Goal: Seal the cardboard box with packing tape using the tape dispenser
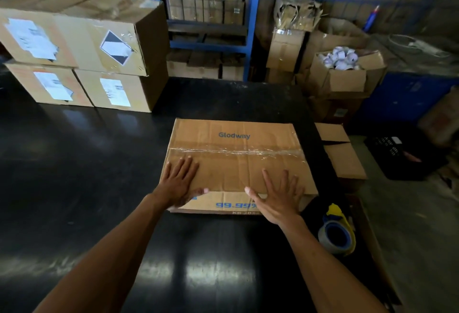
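A brown cardboard box (233,161) printed "Glodway" lies on the black table (87,176), its flaps closed. A strip of clear tape (236,150) runs along the top seam from left to right. My left hand (180,182) rests flat on the box's near left corner, fingers spread, thumb over the front edge. My right hand (278,194) lies flat on the near right part, fingers apart. The tape dispenser (336,232), blue and yellow with a roll of tape, sits on the table's right edge, just right of my right forearm, untouched.
Stacked sealed boxes (82,49) with labels stand at the table's back left. Blue shelving (211,14) rises behind. To the right, below table level, are a closed carton (344,157), an open box of white rolls (345,71) and a black crate (402,156).
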The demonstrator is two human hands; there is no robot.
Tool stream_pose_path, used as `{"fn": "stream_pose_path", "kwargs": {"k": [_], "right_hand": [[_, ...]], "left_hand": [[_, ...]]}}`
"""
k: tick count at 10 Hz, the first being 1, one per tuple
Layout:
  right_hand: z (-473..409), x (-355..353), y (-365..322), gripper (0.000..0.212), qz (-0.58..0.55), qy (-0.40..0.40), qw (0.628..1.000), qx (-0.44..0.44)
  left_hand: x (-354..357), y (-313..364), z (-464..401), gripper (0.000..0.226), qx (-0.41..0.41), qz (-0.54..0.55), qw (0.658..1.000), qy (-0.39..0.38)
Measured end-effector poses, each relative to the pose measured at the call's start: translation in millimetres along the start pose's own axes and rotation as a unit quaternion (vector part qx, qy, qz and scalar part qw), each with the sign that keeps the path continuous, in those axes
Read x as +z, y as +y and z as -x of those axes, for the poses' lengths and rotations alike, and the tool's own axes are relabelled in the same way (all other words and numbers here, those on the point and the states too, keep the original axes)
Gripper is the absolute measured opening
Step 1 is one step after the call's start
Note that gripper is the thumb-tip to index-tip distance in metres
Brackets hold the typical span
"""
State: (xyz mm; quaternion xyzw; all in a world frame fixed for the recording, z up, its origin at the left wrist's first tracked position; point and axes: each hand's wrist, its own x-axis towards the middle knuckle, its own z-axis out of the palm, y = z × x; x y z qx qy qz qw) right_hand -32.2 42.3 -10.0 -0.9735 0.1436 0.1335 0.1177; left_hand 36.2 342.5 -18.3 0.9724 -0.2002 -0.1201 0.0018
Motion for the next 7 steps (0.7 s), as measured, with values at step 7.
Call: {"fn": "stream_pose_path", "kwargs": {"k": [7], "right_hand": [[17.4,-3.9,21.3,0.085,-0.106,0.025,0.992,-0.062]], "left_hand": [[50.0,56.6,66.3,0.077,-0.117,0.117,0.976,0.141]]}}
